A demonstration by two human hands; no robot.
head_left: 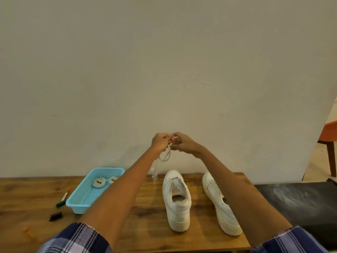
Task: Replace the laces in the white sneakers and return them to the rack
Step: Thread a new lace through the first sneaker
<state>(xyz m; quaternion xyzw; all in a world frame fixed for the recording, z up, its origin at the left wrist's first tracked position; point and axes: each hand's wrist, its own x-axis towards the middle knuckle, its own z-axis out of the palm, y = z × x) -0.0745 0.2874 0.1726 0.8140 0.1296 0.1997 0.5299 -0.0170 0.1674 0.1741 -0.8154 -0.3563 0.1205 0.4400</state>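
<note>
Plain wall, wooden worktop (145,207) | left hand (160,142), right hand (182,143) fingers pinch lace (166,155) | lace limp, light; likely best gripped near tip | sneakers (176,198) unlaced

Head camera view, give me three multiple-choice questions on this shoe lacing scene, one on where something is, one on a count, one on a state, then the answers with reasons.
1. Where do the rolled laces lie?
A. in the blue basket
B. inside a sneaker
C. on the black mat

2. How many white sneakers stand on the wooden table?
A. one
B. two
C. three

3. What are the hands doing?
A. resting flat on the table
B. gripping the basket
C. pinching a white lace in the air

Answers:
1. A, two rolls sit at the basket's far end.
2. B, the left sneaker and the right sneaker stand side by side.
3. C, the left hand and right hand meet above the sneakers, with the lace looping down from them.
</note>
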